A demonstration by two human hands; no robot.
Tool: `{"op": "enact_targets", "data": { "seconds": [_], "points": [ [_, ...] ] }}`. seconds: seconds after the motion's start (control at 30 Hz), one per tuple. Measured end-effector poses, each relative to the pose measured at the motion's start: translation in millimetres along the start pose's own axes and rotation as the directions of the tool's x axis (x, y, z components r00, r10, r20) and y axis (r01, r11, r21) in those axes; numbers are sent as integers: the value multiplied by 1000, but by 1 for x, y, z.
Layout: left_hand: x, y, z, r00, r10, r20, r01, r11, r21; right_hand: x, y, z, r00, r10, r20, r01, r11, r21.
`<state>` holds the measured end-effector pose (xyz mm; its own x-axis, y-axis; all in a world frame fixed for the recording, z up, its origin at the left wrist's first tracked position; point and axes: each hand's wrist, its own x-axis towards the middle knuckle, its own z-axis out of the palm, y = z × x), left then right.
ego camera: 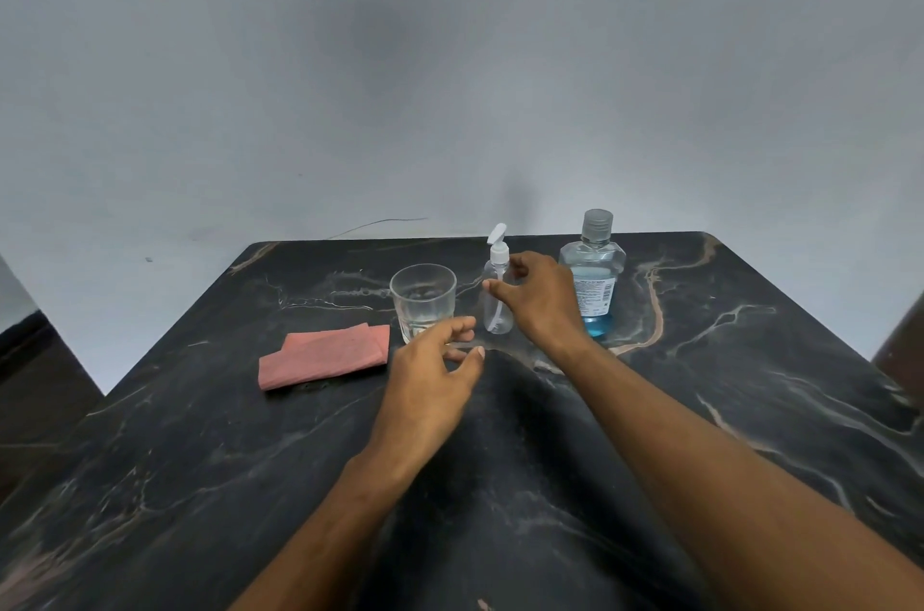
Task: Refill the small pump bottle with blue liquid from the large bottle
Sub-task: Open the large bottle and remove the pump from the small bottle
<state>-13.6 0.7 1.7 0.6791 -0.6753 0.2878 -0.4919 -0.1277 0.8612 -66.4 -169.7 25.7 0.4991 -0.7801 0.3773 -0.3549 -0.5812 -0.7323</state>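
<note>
A small clear pump bottle with a white pump head stands upright near the table's far edge and looks empty. My right hand curls around its right side, fingers apart, thumb at the bottle's front; a firm grip is not visible. To its right stands the large clear bottle, capped, with blue liquid in its lower part. My left hand hovers open in front of the pump bottle, close to a glass, holding nothing.
A clear drinking glass with a little water stands left of the pump bottle. A folded pink cloth lies further left. The dark marble table meets a grey wall at the back.
</note>
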Motion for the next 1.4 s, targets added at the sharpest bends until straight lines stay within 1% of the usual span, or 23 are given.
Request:
{"op": "enact_targets", "data": {
  "seconds": [0.1,0.27,0.53,0.77,1.1,1.23,1.33,1.37,1.4],
  "points": [
    [-3,1,0,1000,-14,-2,14,999,-30,-12,-4,-13,999,-13,-29,14,1000,26],
    [-14,1,5,1000,-25,-5,25,997,-79,-43,-12,-31,999,-31,43,30,999,43],
    [-30,1,5,999,-32,-1,31,989,-142,-84,-24,-45,985,-46,165,26,992,124],
    [-36,2,6,999,-39,-18,34,980,-197,-97,-24,-40,978,-50,200,19,987,158],
    [-37,-6,9,999,-25,-29,19,980,-201,-106,-22,-38,975,-51,215,24,991,129],
    [-37,-12,8,999,-36,-35,30,985,-169,-107,-22,-39,962,-54,267,24,993,116],
    [-36,-14,8,999,-45,-30,40,988,-147,-105,-19,-50,943,-32,331,-12,992,128],
    [-36,-14,8,998,-46,-31,41,989,-142,-102,-18,-57,949,-28,314,-12,992,125],
    [-37,-14,8,998,-44,-36,39,990,-136,-98,-16,-64,964,-22,266,-15,991,135]
  ]
}}
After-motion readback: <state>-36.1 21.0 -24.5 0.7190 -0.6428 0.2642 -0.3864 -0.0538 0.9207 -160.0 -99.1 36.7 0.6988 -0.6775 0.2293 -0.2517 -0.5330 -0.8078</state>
